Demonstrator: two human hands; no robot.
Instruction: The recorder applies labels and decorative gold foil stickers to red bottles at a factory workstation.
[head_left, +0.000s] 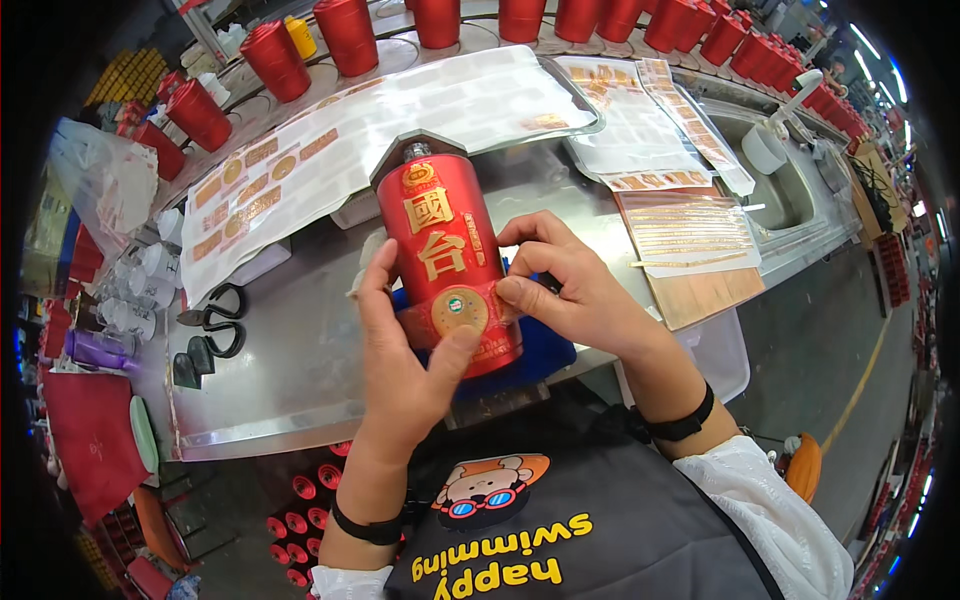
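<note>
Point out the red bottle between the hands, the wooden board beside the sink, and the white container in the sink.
Red bottle (452, 265): head view, middle of its front.
Wooden board (705, 297): head view, bare lower part.
White container (764, 150): head view, its side wall.

A dark grey apron (640, 500) fills six o'clock, printed with an upside-down cartoon face (485, 490) in red-rimmed, blue-lensed goggles against orange, and rounded yellow lettering (510, 560) below it. White, lightly wrinkled sleeves show: a loose right sleeve (770, 510) at four o'clock, a sliver of left sleeve (350, 583) at seven. Black wristbands (688, 418) circle both wrists; the hands (565, 285) are bare.
</note>
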